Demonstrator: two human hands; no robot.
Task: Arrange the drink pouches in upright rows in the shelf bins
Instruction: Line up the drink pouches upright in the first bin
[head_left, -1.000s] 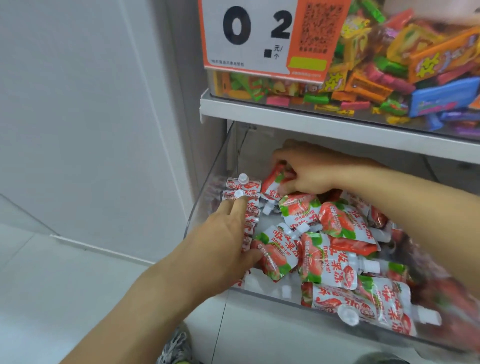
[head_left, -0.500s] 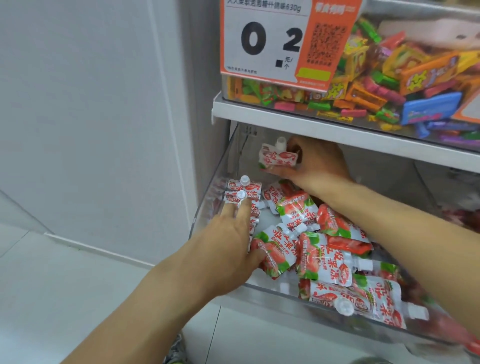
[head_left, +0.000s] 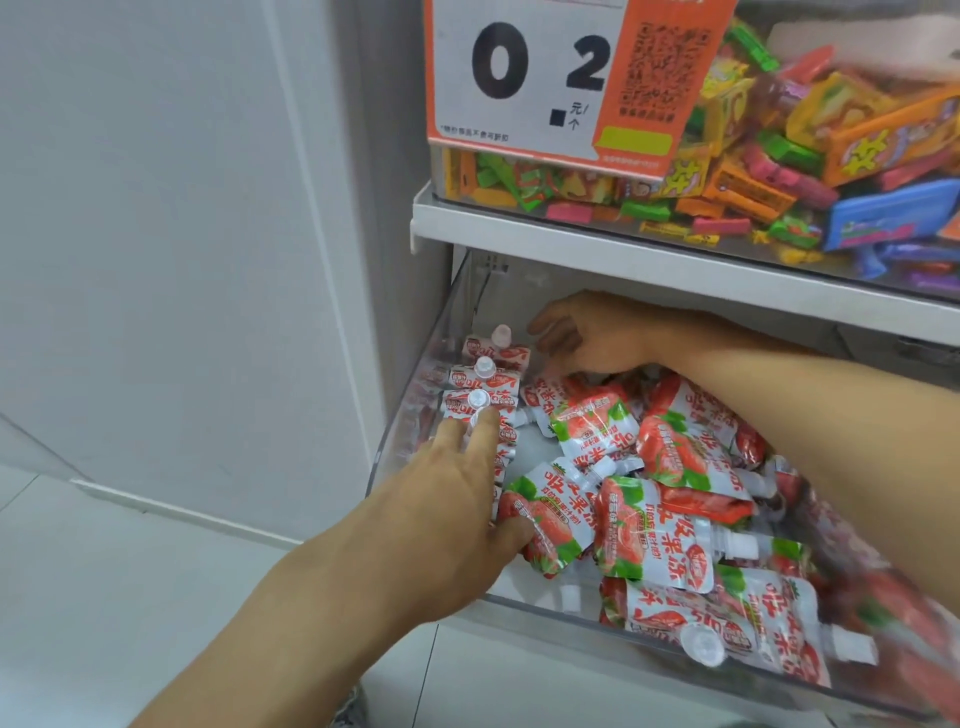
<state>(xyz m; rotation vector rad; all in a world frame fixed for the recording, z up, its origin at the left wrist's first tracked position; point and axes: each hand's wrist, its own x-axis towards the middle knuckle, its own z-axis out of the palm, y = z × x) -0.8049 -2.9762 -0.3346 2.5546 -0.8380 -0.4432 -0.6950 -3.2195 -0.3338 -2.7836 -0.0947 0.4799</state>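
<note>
Pouches between hands, left hand steadying row

I count four capped pouches standing upright in my row along the left wall of the clear bin, with more of that row hidden under my left hand. About ten loose pouches lie flat across its middle and right; the blurred right end defeats an exact count. Two hands are in the bin, my right hand at the back. One price sign hangs above
</note>
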